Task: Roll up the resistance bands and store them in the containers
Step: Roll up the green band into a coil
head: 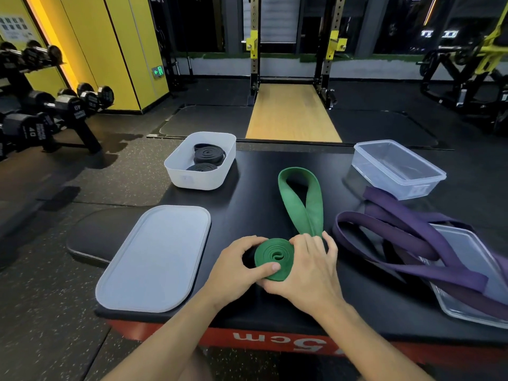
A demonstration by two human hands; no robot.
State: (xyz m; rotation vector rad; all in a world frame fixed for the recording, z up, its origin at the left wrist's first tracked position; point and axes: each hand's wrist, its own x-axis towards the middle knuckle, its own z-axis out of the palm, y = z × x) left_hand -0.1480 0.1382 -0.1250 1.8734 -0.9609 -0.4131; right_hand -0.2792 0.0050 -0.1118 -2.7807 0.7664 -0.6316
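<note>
A green resistance band [301,199] lies on the black padded box top [261,174], its near end wound into a flat coil [272,257]. My left hand [236,273] grips the coil from the left, thumb across its front edge. My right hand [305,265] holds the coil from the right and covers where the loose strip joins it. The unrolled loop stretches away toward the far side. A purple band [398,243] lies loose in a heap to the right. A white tub [200,177] at the far left holds rolled black bands [209,156].
A clear tub [398,171] stands at the far right. A clear lid [467,270] lies under the purple band. A frosted lid [156,259] rests at the near left, overhanging a black pad. Dumbbell racks stand left; a squat rack behind.
</note>
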